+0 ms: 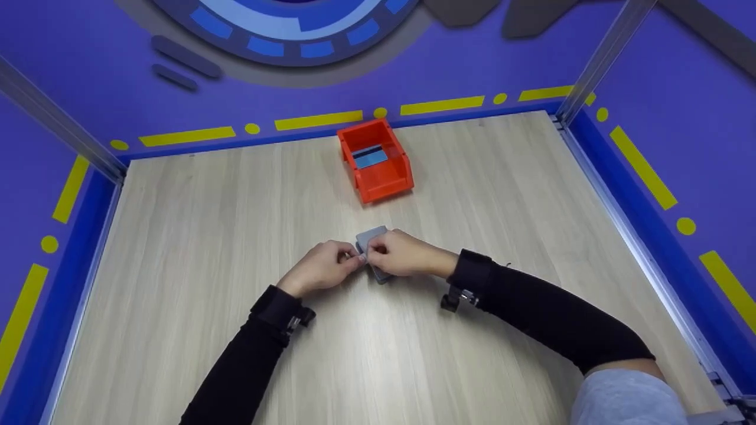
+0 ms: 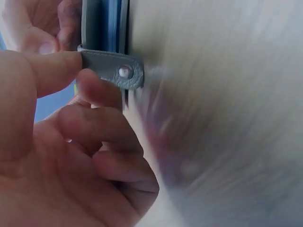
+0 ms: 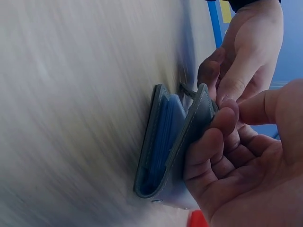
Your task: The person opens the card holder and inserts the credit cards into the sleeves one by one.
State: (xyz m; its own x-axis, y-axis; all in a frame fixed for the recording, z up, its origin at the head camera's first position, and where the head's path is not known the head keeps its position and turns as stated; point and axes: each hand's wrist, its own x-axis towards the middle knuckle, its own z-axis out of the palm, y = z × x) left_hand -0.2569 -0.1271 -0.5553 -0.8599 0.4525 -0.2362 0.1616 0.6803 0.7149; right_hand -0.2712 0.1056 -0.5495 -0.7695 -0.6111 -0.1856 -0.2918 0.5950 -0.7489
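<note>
A small grey card wallet (image 1: 371, 234) stands at the middle of the table, held by both hands. My left hand (image 1: 322, 268) pinches its strap (image 2: 106, 64) between thumb and index finger; a round metal snap (image 2: 125, 71) shows near the strap's end. From the other side, my right hand (image 1: 407, 252) grips the wallet's edge, its fingers curled against the outer cover in the right wrist view. Blue plastic sleeves (image 3: 164, 130) fill the space between the two covers, which stand slightly apart. Stitching runs along the cover edge.
Behind the wallet is a red open-front bin (image 1: 387, 183) with a blue card (image 1: 372, 157) bearing a dark stripe inside. Purple and blue panels (image 1: 248, 100) wall in the light wood table (image 1: 207, 236) at the back and sides.
</note>
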